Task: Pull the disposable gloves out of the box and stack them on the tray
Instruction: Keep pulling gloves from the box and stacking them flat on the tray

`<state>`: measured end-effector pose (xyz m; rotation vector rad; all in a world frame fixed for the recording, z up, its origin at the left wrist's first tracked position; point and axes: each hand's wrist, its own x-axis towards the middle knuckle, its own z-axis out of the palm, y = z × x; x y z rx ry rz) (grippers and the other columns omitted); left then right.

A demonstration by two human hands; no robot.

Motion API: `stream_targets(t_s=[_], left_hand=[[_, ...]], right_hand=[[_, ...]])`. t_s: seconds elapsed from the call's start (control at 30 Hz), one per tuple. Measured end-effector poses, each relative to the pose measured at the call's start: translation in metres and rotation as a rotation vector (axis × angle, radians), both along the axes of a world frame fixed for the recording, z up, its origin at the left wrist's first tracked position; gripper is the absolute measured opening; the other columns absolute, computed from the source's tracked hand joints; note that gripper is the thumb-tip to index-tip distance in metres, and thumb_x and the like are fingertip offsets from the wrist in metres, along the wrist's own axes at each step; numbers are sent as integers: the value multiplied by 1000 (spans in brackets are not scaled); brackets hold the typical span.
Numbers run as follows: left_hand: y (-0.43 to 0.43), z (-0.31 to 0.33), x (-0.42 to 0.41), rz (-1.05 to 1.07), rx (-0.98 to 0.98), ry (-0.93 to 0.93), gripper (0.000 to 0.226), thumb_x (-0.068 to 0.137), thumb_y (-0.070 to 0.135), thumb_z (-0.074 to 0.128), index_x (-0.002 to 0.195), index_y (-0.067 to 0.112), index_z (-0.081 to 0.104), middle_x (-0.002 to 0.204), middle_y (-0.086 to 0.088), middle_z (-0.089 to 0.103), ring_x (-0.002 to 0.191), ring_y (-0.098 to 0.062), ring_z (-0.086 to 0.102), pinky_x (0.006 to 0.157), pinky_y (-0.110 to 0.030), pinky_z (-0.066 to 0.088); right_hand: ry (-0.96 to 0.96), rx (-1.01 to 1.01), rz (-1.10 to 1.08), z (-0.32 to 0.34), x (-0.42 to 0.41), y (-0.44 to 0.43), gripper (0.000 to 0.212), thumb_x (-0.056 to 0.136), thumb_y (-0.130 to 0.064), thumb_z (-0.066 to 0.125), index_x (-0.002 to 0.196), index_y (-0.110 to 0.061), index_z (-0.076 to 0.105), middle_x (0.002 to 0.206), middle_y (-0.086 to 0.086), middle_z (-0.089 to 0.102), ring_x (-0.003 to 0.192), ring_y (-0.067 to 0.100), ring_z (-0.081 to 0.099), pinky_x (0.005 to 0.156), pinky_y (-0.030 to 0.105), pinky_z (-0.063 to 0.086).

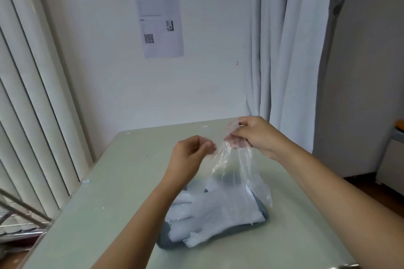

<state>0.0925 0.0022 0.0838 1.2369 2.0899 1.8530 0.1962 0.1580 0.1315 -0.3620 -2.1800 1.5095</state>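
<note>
A: Holding what, and where?
B: Pinching a thin clear plastic glove [237,172] by its top edge with the right hand [253,135], up above the dark grey rounded tray [265,216]; letting its lower end hang down near the pile.
A: And with the left hand [190,153]?
B: Curled, thumb to fingertip, right beside the film. Gripping an edge or not: cannot tell.
A: Likely to go wrong how?
B: Probably by clinging. May stick to the fingers on release, or lift the whitish translucent gloves [209,209] already heaped on the tray.
A: Anything else?
B: Could land crumpled instead of flat. Could also nudge that loose heap, already spilling over the near rim toward the pale green table [105,192], right off.
A: Any sign of the box?
B: None in view.
</note>
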Motion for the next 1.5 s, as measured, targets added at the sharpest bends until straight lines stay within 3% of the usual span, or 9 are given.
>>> stream_targets(t_s=[0.13,0.37,0.47,0.57,0.77,0.97,1.2,1.33,1.5], left_hand=[[-14,14,4,-55,-23,-195,22,97,13,54,85,-2,65,82,-16,73,74,-23,71,77,-33,58],[-36,39,0,-121,-178,-197,23,98,15,53,83,1,62,71,-18,66,56,-22,67,58,-27,58],[-40,48,-3,-176,-303,-111,23,97,16,55,84,1,65,69,-14,67,59,-21,68,56,-22,54],[-38,59,0,-261,-427,-15,21,97,18,57,87,2,68,72,-13,70,59,-19,68,54,-18,50],[-37,64,-7,-359,-529,27,17,86,22,70,91,6,69,76,-6,72,66,-16,68,65,-23,55],[-58,21,-40,-520,-778,-155,4,86,14,68,86,13,72,87,-4,72,83,-16,67,88,-32,54],[-51,-14,-49,-494,-366,-608,26,97,10,45,79,0,62,70,-9,65,61,-16,64,57,-22,53],[-46,-26,-70,-360,-484,-493,26,81,27,67,86,2,66,82,-14,58,71,-20,52,65,-24,45],[-26,-42,-78,-181,-652,-273,20,89,22,69,74,8,66,63,-4,58,51,-11,47,55,-22,40]], right_hand=[[-97,-39,123,-7,14,-2,28,81,-4,72,106,-9,62,79,9,71,66,14,67,65,21,54],[-519,127,331,-27,38,2,35,80,-1,73,111,-10,60,92,12,72,81,17,68,73,23,55],[-392,90,306,-13,45,4,39,86,-15,67,124,-11,57,116,12,67,100,14,65,86,21,53],[-227,6,273,4,42,-6,49,81,-35,64,123,-11,59,117,9,67,109,19,63,99,31,48],[-72,20,220,9,27,-26,12,87,-12,67,80,-7,59,74,5,67,68,13,65,64,20,54],[-33,-104,52,-5,29,-8,8,92,-7,59,85,-5,60,71,8,66,53,10,63,52,19,51],[-12,-364,-21,-27,16,-2,11,95,-3,54,84,-5,57,64,5,67,48,9,63,45,17,49],[-63,-381,-61,-47,8,5,6,94,-3,56,89,-2,60,68,9,69,50,11,66,48,18,53],[-229,-285,-171,-95,3,22,4,95,-2,55,98,0,56,65,10,65,44,13,64,44,21,50]])
